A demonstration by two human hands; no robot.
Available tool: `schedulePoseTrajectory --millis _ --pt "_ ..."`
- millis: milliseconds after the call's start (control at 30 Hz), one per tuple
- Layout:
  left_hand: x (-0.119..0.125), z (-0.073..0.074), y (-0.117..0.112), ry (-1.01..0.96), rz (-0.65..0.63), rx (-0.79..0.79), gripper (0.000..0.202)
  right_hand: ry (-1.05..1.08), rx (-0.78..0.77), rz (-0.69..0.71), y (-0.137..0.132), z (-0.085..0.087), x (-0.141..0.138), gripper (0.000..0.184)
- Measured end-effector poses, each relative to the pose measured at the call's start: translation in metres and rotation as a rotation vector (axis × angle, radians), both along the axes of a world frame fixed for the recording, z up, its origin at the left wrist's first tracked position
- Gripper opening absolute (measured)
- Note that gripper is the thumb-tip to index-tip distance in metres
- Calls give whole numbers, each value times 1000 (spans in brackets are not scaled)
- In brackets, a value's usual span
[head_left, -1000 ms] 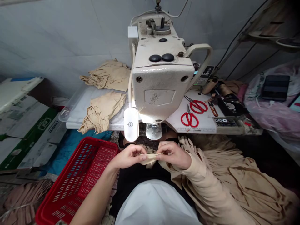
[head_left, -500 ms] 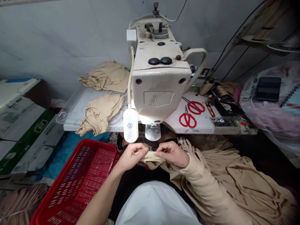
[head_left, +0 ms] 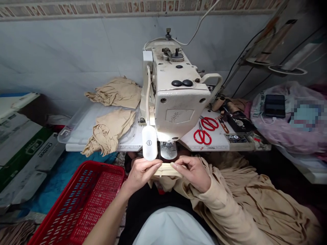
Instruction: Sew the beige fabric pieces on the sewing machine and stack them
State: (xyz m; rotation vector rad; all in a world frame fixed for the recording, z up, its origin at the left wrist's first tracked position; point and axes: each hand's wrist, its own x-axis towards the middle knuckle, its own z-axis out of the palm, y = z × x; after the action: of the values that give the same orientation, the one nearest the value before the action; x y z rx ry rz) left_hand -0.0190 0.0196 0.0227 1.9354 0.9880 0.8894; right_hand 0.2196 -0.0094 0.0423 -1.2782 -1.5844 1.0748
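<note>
Between my two hands a beige garment [head_left: 167, 182] is held by its pale band [head_left: 167, 169], stretched out level in front of the sewing machine [head_left: 178, 115]. My left hand [head_left: 143, 172] pinches the band's left end between thumb and fingers. At its right end, my right hand [head_left: 192, 172] has the band gripped the same way. More beige fabric drapes over my right forearm like a sleeve and hangs below the hands. Just beyond the band are the machine's lit needle area [head_left: 168, 149] and a white lamp [head_left: 149, 143].
A red basket [head_left: 71, 190] stands at lower left. Beige fabric pieces [head_left: 113, 122] lie on the table's left side. Red-handled scissors [head_left: 202, 136], thread snips [head_left: 224, 126] and a bobbin tray [head_left: 238, 139] are on the right. A large beige fabric heap [head_left: 265, 200] sits at lower right.
The view has tilted upward, showing more wall. My hands have drawn slightly apart, and the band between them now lies straighter and shows more of its length.
</note>
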Motion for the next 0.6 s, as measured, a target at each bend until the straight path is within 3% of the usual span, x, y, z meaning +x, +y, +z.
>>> schedulePoseTrajectory --millis 100,200,333,600 --pt "0 3 3 28 -6 9 25 -46 126 -58 0 7 -4 26" --pt "5 1 5 -36 79 -125 27 -60 163 -117 6 6 -3 28" --pt "14 0 9 -56 179 -314 32 -9 42 -158 16 -2 4 32" --pt "25 12 20 -93 253 -340 29 111 -59 -186 30 -12 13 38"
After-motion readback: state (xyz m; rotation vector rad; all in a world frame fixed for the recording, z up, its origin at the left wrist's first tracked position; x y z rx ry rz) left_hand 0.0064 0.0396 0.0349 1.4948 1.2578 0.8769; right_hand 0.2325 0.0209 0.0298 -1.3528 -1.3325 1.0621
